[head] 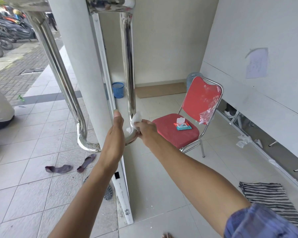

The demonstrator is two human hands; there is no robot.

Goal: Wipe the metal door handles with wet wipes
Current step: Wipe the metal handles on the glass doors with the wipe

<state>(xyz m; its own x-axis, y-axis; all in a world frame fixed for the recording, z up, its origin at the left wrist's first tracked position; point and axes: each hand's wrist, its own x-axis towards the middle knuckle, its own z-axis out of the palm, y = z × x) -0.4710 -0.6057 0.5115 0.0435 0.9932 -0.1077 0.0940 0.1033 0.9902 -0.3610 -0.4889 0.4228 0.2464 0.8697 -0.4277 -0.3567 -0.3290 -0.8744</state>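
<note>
Tiled floor (162,194), red chair (175,131), white door (81,66)

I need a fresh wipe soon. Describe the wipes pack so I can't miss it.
Find the red chair right of the open door. On its seat lies the wipes pack: flat, teal and red, white flip lid standing open, the only thing on the seat.

Your left hand (116,129) is bracing edge-on against the door edge (110,100), fingers straight, thumb up. Your right hand (145,129), just right of that edge, is pinching a wet wipe (136,117), forearm extended.
</note>
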